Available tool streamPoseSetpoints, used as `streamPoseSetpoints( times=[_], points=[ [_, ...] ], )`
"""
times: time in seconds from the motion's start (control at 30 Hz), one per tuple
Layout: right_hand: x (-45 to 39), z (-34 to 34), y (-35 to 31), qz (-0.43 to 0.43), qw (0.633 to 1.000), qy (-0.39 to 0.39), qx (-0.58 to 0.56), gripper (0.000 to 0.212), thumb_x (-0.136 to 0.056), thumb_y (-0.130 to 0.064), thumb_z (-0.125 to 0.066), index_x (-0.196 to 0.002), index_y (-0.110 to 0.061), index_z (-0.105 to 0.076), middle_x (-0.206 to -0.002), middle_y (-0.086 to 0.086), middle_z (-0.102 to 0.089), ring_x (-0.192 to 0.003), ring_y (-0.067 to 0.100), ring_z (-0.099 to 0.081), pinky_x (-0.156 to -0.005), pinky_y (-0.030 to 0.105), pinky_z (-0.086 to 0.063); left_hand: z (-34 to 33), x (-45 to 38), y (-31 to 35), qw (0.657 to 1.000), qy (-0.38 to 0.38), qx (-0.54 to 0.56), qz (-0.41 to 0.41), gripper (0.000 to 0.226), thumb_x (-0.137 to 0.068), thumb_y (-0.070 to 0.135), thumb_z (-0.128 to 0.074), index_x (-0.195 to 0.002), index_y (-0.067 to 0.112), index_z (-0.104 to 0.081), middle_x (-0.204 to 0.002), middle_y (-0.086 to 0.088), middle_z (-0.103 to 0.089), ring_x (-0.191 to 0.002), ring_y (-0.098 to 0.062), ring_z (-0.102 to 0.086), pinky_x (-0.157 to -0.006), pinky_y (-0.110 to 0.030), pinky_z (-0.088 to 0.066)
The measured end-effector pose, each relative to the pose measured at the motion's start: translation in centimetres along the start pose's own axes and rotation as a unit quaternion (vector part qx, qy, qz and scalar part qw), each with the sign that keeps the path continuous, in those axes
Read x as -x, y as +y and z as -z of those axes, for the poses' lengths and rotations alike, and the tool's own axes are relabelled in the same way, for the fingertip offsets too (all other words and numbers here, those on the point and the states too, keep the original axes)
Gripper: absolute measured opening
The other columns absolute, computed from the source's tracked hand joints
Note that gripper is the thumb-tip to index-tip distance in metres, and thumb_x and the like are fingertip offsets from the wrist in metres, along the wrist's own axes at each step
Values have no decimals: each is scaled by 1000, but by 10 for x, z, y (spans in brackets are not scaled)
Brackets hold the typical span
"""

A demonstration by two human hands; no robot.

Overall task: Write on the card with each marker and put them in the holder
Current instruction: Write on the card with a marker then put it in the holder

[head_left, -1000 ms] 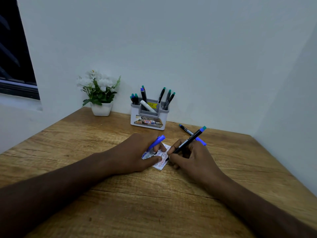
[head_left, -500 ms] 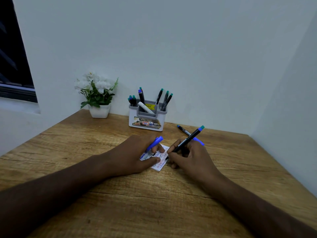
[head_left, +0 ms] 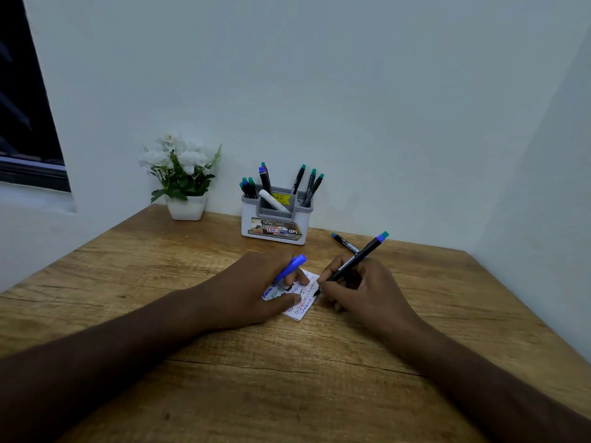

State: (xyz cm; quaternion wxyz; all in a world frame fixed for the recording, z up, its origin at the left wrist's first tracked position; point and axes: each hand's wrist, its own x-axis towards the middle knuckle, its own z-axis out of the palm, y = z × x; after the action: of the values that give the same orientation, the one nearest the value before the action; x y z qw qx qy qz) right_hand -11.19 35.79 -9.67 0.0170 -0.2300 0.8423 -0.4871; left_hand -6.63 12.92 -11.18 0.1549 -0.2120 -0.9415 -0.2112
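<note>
Head view – right hand: the right hand (head_left: 361,290) is gripping a black marker (head_left: 353,263), fingers curled round the barrel, tip touching the right edge of the card (head_left: 302,300), teal-and-blue end pointing up and back.
Head view – left hand: the left hand (head_left: 256,289) is pressing down on the card's left part, thumb lying across its near edge, and is pinching a blue cap (head_left: 292,266) between its fingers.
Card: it is lying flat near the middle of the wooden desk (head_left: 287,378), between the two hands, covered in blue and red scribbles too small to read.
Holder: the grey-and-white holder (head_left: 276,219) is standing at the desk's back edge against the wall, with markers leaning in its compartments.
Loose marker: another marker (head_left: 343,243) is lying behind the right hand – its near end is hidden by that hand.
Edges and room: walls are closing in the desk at the back and right; bare wood is lying open between the hands and the holder.
Other: a potted white flower (head_left: 182,177) is standing left of the holder; a dark window (head_left: 25,107) is cut off at the left.
</note>
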Motion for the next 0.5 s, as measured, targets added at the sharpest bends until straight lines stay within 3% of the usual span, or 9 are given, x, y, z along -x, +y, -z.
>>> streamPoseSetpoints(
  times=[0.13,0.27,0.37,0.5],
  points=[
    [-3,-1,3,15,1000,-2,24,3,-89,-17,-77,-85,-18,-77,-81,3,-80,-79,25,-75,-75,39,-63,1,0,-1,1000,-1,-5,2,30,-95,49,-69,-90,51,-40,-106,18,-66,-92,-3,-60,-77,-20,-45],
    [-5,2,5,0,994,29,-103,8,-92,-4,-73,-88,-10,-76,-76,13,-77,-64,21,-69,-68,34,-61,2,0,0,1000,-4,4,-8,19,-95,45,-71,-98,43,-52,-100,23,-63,-94,1,-60,-73,-9,-40],
    [-6,5,8,-12,983,35,-181,12,-89,5,-72,-95,-5,-75,-80,18,-76,-70,26,-72,-75,37,-63,1,-1,-2,1000,-7,10,-2,22,-95,47,-70,-108,32,-60,-101,22,-64,-94,0,-61,-74,-10,-42],
    [-10,3,11,-32,975,25,-220,15,-91,6,-65,-90,-2,-77,-84,21,-78,-74,29,-74,-77,40,-61,1,0,-2,1000,-17,-6,4,18,-97,50,-67,-105,39,-55,-100,23,-61,-94,1,-58,-73,-10,-38]
  ],
)
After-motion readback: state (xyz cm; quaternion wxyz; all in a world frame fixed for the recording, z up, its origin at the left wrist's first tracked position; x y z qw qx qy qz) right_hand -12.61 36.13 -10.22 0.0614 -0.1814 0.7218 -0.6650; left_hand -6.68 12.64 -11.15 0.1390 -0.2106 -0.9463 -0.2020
